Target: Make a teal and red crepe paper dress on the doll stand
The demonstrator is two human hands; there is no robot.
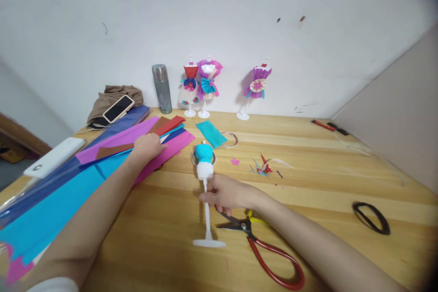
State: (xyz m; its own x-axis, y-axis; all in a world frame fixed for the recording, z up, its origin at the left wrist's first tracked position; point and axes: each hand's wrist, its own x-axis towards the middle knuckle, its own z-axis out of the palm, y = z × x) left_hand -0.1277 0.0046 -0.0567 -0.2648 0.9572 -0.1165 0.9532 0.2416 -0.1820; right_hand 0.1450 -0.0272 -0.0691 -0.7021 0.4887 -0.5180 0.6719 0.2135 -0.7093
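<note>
My left hand (148,147) rests on a fan of coloured paper sheets (68,200) at the left, its fingers curled over the upper ends near a red sheet (170,125). Whether it pinches one is unclear. My right hand (224,194) holds the white stem of a small mannequin (204,171) with a turquoise top, which leans back over the table. Beneath that hand lie red-handled scissors (277,264) with their blades apart. A turquoise crepe strip (211,133) lies beyond the mannequin, beside a coil of thin wire (231,139).
Three dressed mannequins stand along the wall, one of them purple (258,83), near a grey flask (162,89). A phone (118,108) rests on brown cloth. Paper scraps (263,167) lie centre right, a black band (372,218) farther right.
</note>
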